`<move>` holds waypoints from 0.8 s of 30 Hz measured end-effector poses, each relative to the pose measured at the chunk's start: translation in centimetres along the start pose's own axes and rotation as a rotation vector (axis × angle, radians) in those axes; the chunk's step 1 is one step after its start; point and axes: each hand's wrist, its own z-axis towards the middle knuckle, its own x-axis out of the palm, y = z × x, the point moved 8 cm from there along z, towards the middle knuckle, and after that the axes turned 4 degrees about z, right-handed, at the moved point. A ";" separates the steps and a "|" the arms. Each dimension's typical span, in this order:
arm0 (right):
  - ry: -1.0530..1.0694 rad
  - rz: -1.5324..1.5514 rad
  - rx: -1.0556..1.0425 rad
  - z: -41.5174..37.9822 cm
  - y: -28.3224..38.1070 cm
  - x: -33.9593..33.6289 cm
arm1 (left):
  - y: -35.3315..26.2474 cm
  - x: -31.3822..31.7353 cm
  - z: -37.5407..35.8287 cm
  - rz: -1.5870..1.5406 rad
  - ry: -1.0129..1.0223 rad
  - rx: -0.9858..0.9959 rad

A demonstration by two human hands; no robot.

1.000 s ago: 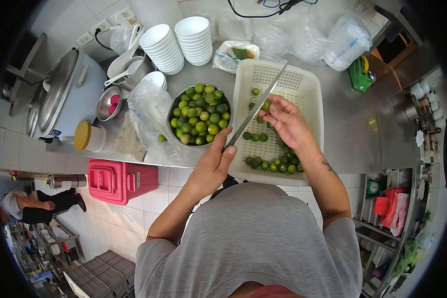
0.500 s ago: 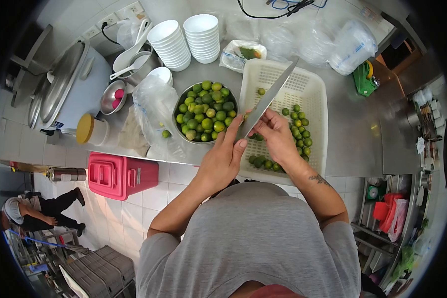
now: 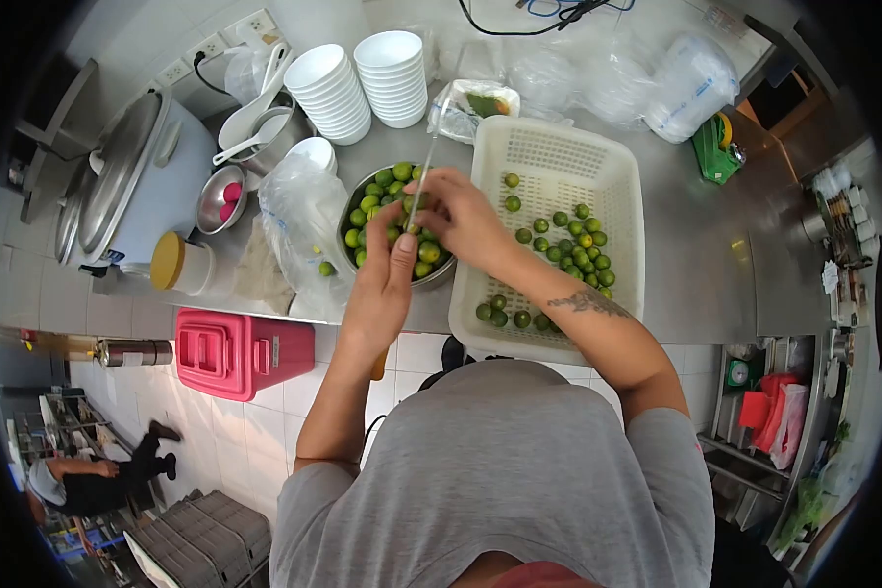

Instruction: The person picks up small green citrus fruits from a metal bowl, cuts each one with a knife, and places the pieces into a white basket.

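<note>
My left hand (image 3: 382,279) is closed around the base of a long knife (image 3: 429,162), whose blade points up and away, seen nearly edge-on. My right hand (image 3: 464,218) has its fingers bent against the blade, pinching a small lime (image 3: 415,229) that is mostly hidden. Both hands are over a metal bowl (image 3: 347,235) heaped with green and yellowish limes (image 3: 428,252). To the right, a white perforated basket (image 3: 612,167) holds several loose limes (image 3: 580,257), over which my right forearm reaches.
Left of the bowl lie a clear plastic bag (image 3: 309,211) and a yellow-lidded jar (image 3: 178,263). White bowl stacks (image 3: 392,78) stand behind. A small bowl (image 3: 211,211) holds pink items. Below the counter is a red bin (image 3: 245,355). Another person (image 3: 98,480) is far left.
Both hands and the knife have moved left, from above the basket to above the lime bowl. The blade has turned edge-on. The person in the background has shifted.
</note>
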 end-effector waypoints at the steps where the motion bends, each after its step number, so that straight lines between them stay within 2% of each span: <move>1: 0.003 -0.072 -0.111 0.2 0.3 0.3 | 0.4 -0.4 0.2 0.008 -0.019 0.003; 5: -0.093 -0.151 -0.058 0.7 -1.1 -4.5 | 1.3 -0.9 -0.3 0.016 -0.048 -0.020; 7: -0.024 -0.170 0.081 1.1 -5.9 -8.4 | 1.1 -0.9 -1.0 -0.007 -0.051 -0.042; 9: 0.113 -0.406 0.220 0.7 -10.8 -10.8 | 0.8 -1.0 -1.3 -0.018 -0.056 -0.042; 12: 0.268 -0.502 0.321 -1.5 -13.6 -10.4 | 0.1 -0.7 -1.4 -0.003 -0.036 -0.038; 15: 0.256 -0.355 0.429 -2.4 -15.3 -10.3 | -0.3 -0.1 -1.2 0.013 -0.008 -0.008; 18: 0.214 -0.387 0.271 -2.4 -14.9 -9.8 | -0.7 1.1 -1.2 0.003 0.048 -0.022; 21: 0.210 -0.379 0.304 -2.7 -14.2 -9.0 | -0.7 2.5 -1.1 -0.024 0.110 -0.029; 22: 0.205 -0.282 0.384 -2.9 -14.2 -8.8 | -0.7 2.7 -1.1 -0.026 0.128 -0.045; 24: 0.049 0.327 0.538 -3.2 -12.6 -9.1 | -0.8 2.9 -1.2 -0.015 0.165 -0.043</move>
